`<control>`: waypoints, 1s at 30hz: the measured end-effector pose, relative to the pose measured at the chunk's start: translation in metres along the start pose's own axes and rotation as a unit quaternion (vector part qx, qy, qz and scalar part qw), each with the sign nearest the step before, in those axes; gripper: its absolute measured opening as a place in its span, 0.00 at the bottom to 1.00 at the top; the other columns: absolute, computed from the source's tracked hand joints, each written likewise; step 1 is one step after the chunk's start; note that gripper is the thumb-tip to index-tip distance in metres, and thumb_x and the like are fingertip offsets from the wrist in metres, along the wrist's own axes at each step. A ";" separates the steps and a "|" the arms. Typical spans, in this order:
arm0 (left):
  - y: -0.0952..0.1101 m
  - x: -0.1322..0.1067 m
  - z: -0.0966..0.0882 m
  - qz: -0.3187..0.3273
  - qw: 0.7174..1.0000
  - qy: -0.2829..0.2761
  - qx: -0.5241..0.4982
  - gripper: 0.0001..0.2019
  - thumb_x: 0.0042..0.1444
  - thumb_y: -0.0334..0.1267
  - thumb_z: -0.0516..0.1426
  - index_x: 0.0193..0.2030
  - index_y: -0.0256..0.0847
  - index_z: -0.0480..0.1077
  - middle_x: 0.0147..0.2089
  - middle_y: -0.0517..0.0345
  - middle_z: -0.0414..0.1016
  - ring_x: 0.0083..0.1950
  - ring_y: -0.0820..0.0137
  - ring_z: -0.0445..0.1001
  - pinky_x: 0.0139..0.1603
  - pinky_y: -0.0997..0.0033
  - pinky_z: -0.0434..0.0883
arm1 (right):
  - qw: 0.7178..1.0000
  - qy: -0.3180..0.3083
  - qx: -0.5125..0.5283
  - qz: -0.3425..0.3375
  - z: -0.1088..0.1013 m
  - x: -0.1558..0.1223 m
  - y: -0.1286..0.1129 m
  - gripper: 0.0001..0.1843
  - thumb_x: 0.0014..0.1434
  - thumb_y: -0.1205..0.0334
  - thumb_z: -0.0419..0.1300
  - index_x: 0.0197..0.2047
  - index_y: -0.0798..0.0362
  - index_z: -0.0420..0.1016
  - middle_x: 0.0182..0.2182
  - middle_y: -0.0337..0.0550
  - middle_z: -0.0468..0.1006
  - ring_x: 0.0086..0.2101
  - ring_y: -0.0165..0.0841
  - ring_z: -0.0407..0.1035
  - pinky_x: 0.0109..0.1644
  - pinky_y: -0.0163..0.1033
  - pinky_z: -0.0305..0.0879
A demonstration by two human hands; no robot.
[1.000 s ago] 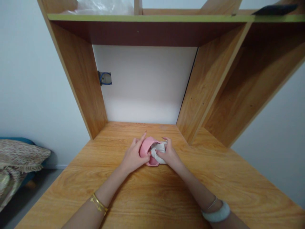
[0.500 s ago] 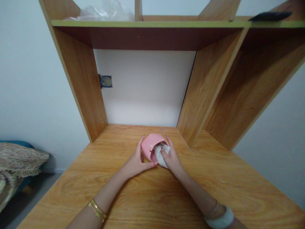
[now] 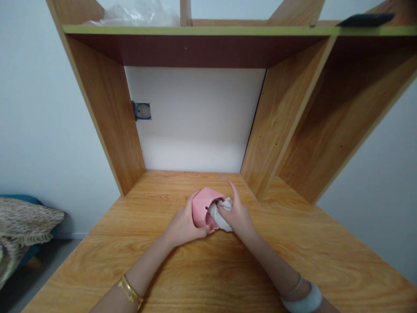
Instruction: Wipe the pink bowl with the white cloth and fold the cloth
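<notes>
A pink faceted container [image 3: 202, 202] lies tilted on the wooden desk, its opening turned toward the right and toward me. My left hand [image 3: 186, 224] is wrapped round its left side, with the thumb at the lower rim. In my right hand [image 3: 239, 216] a crumpled white cloth or tissue [image 3: 220, 217] is pinched, part of it inside the container's opening. The index finger of that hand points up and away from the cloth. A small dark hole shows in the container's wall near the rim. The fingertips behind the container are hidden.
The wooden desk top [image 3: 208, 278] spreads round both hands. Upright wooden panels stand left and right, under a shelf [image 3: 195, 30] holding a clear plastic bag [image 3: 140, 14] and a dark flat object [image 3: 366, 19]. An uncovered wall socket box [image 3: 142, 111] sits at the back left.
The container has turned a little and shifted slightly down in view. My right index finger has lifted off the rim. My left hand has wrapped closer round the container.
</notes>
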State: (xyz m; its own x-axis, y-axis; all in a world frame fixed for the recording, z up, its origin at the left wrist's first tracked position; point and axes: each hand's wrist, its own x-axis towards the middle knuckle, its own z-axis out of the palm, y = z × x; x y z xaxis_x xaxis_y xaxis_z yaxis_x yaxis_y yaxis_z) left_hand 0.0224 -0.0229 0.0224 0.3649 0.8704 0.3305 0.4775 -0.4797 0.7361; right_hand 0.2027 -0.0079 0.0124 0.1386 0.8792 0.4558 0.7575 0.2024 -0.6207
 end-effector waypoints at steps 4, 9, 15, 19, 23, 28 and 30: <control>0.001 0.000 -0.003 0.010 1.000 0.018 0.012 0.44 0.37 0.38 0.62 0.61 0.39 0.45 0.51 0.48 0.66 0.50 0.56 0.65 0.50 0.58 0.63 | 0.996 -0.001 -0.071 -0.048 -0.007 -0.003 -0.005 0.37 0.50 0.56 0.52 0.61 0.49 0.43 0.18 0.33 0.68 0.20 0.34 0.67 0.24 0.33 0.57; 0.001 0.000 -0.004 0.022 1.000 0.014 0.012 0.43 0.37 0.37 0.61 0.60 0.40 0.47 0.53 0.48 0.64 0.51 0.57 0.65 0.51 0.59 0.62 | 0.998 -0.043 -0.014 -0.035 -0.001 -0.002 -0.002 0.35 0.50 0.57 0.52 0.60 0.53 0.46 0.22 0.38 0.72 0.25 0.36 0.69 0.29 0.35 0.60; 0.000 -0.001 -0.003 0.030 0.999 0.015 0.032 0.42 0.42 0.44 0.59 0.62 0.40 0.44 0.54 0.47 0.63 0.52 0.56 0.64 0.51 0.59 0.62 | 0.992 -0.091 0.075 -0.038 0.005 -0.003 0.004 0.33 0.53 0.63 0.49 0.61 0.52 0.44 0.33 0.45 0.74 0.31 0.37 0.69 0.35 0.39 0.63; -0.004 0.000 0.002 0.016 1.000 0.024 0.004 0.43 0.46 0.48 0.57 0.63 0.40 0.37 0.54 0.46 0.63 0.50 0.57 0.66 0.49 0.59 0.63 | 0.989 -0.054 0.137 0.003 0.007 -0.002 0.006 0.34 0.53 0.64 0.48 0.62 0.54 0.40 0.32 0.44 0.74 0.28 0.35 0.69 0.34 0.40 0.64; -0.005 0.001 0.009 0.028 0.999 0.013 -0.031 0.49 0.42 0.50 0.60 0.63 0.41 0.32 0.57 0.45 0.59 0.54 0.56 0.63 0.50 0.58 0.62 | 0.972 0.013 0.236 0.022 0.012 0.001 0.006 0.34 0.53 0.61 0.50 0.62 0.55 0.42 0.42 0.48 0.71 0.39 0.35 0.68 0.44 0.41 0.63; -0.004 -0.001 0.017 0.035 0.997 0.041 -0.055 0.43 0.44 0.45 0.60 0.61 0.37 0.39 0.54 0.43 0.61 0.53 0.59 0.63 0.50 0.61 0.62 | 0.959 -0.030 0.281 0.035 0.017 0.001 0.009 0.39 0.49 0.60 0.54 0.61 0.56 0.41 0.40 0.46 0.72 0.36 0.34 0.69 0.43 0.40 0.64; -0.004 -0.001 0.020 0.010 0.998 0.057 -0.040 0.42 0.43 0.43 0.60 0.60 0.36 0.41 0.51 0.44 0.65 0.50 0.60 0.66 0.48 0.61 0.64 | 0.965 -0.033 0.254 0.049 0.018 0.001 0.010 0.40 0.47 0.60 0.55 0.61 0.56 0.42 0.37 0.44 0.73 0.32 0.33 0.69 0.39 0.40 0.65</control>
State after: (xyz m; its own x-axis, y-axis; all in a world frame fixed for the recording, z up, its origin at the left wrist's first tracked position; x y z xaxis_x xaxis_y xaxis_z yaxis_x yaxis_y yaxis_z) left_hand 0.0362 -0.0244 0.0072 0.2776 0.8704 0.4067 0.4047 -0.4899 0.7721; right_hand 0.1988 0.0031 -0.0048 0.1401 0.9271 0.3477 0.3297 0.2875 -0.8993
